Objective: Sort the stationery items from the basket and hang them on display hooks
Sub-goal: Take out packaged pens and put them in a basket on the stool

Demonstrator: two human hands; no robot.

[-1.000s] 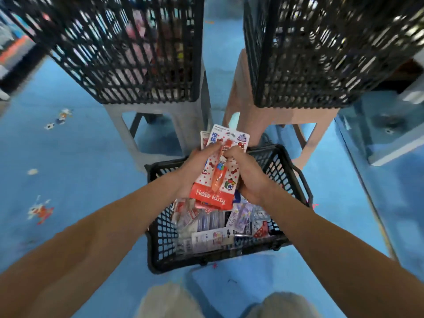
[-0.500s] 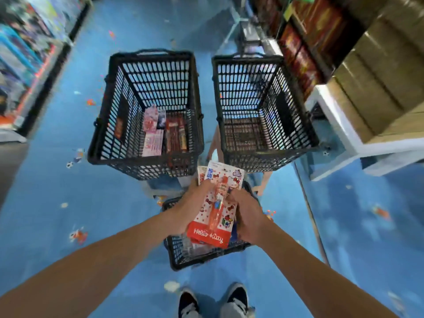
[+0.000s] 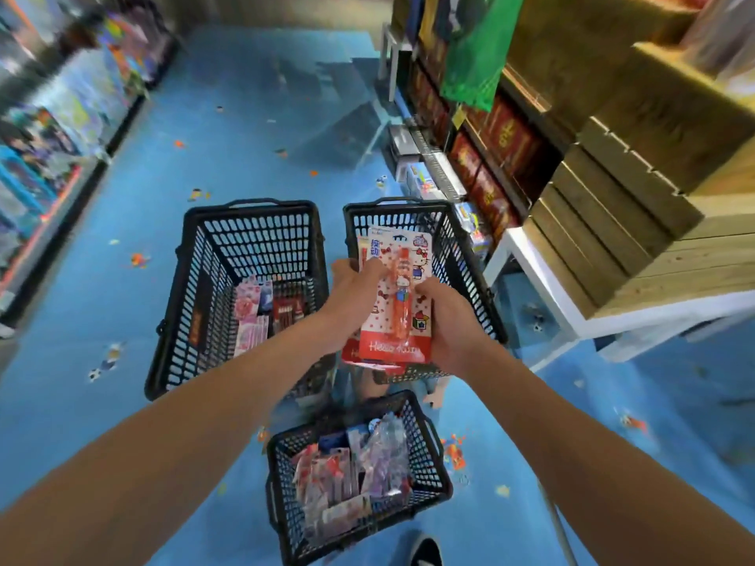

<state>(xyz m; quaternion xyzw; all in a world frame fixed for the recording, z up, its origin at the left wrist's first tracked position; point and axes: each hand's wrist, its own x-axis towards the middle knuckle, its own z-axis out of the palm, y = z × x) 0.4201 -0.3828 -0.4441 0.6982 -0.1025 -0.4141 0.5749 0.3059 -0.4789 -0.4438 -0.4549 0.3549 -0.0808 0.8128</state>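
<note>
Both hands hold a small stack of red-and-white pen cards (image 3: 394,296), each with an orange pen in a blister, at chest height. My left hand (image 3: 353,292) grips the stack's left edge and my right hand (image 3: 447,320) grips its right edge and lower corner. Below them on the floor stands a small black basket (image 3: 433,484) full of mixed stationery packs. Ahead, a large black basket (image 3: 192,288) on the left holds pink and red packs. A second large black basket (image 3: 457,255) stands behind the held cards, its inside mostly hidden.
The two large baskets rest on stools over a blue floor (image 3: 81,402). Wooden crates on a white shelf (image 3: 613,255) and red boxes (image 3: 490,173) line the right side. Blurred display racks (image 3: 41,157) run along the left. My shoe (image 3: 425,551) shows at the bottom.
My view has risen and tilted forward, so the floor basket now sits far below. Both hands have lifted the pen cards up and forward, over the right-hand large basket.
</note>
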